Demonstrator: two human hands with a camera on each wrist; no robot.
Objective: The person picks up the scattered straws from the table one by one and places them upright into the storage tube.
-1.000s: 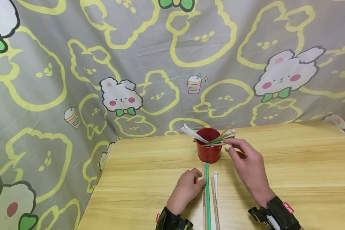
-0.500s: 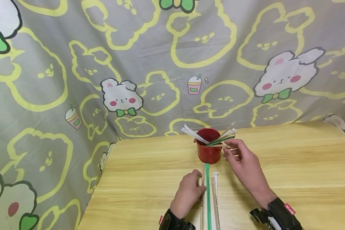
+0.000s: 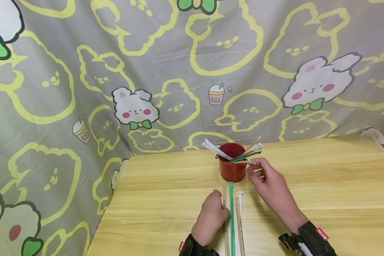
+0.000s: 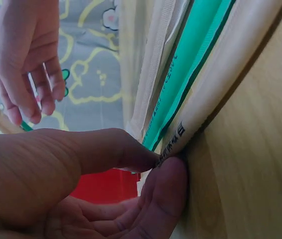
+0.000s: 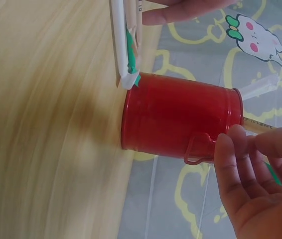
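Observation:
Paper-wrapped straws lie in a row on the table. My left hand (image 3: 209, 217) pinches the leftmost brown straw (image 4: 215, 89) between thumb and index fingertip, near the table surface. Just right of it lie a green straw (image 3: 232, 217), another brown straw (image 3: 239, 224) and a white straw (image 3: 240, 199). A red metal bucket (image 3: 232, 172) stands upright behind the row, with several wrapped straws leaning inside. My right hand (image 3: 273, 185) hovers at the bucket's right rim, fingers loosely bent close to a brown straw (image 3: 240, 162); no grip on it shows.
The wooden table (image 3: 160, 185) runs back to a grey curtain (image 3: 172, 64) with yellow outlines and rabbit faces. White straws (image 3: 216, 148) stick out on the bucket's left, a green straw (image 3: 248, 155) on its right. A small handle (image 5: 199, 149) hangs on the bucket's side.
My left hand has closed on the leftmost brown straw and shifted it slightly left, away from the green one. The right hand has come away from the straws at the rim and lowered slightly.

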